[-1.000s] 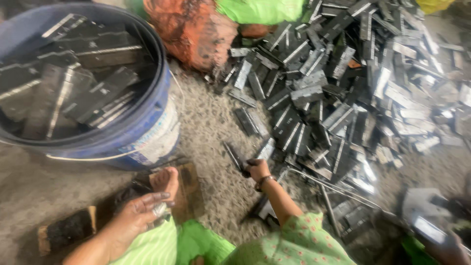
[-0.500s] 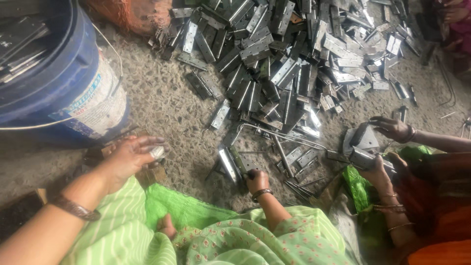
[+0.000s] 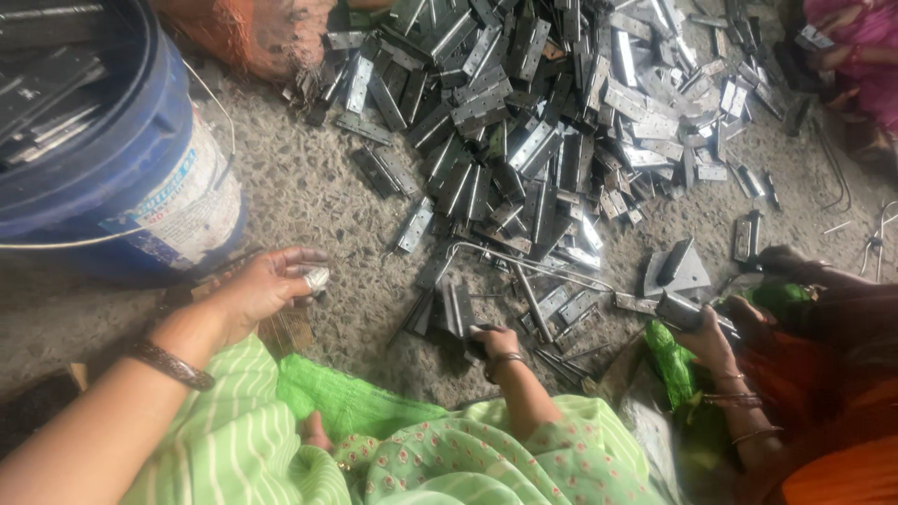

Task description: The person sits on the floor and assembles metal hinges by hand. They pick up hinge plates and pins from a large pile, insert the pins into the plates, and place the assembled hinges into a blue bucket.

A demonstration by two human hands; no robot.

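1. The right hand (image 3: 493, 343), low in the centre of the frame, is clenched on a dark metal hinge (image 3: 456, 309); the hinge's long axis runs toward the top of the frame.
2. The left hand (image 3: 265, 285), at centre left, pinches a small silvery piece (image 3: 316, 279) in its fingertips.
3. Beside it stands a blue bucket (image 3: 140, 178) at upper left.
4. A heap of hinges (image 3: 543, 103) covers the rough concrete floor (image 3: 299, 187).
5. Another person's hand (image 3: 706, 337) works at lower right.

The blue bucket (image 3: 112, 178) runs off the top and left edges; the right hand (image 3: 491, 341) hides what it grips; a neighbour's hand (image 3: 706, 337) is partly shadowed.
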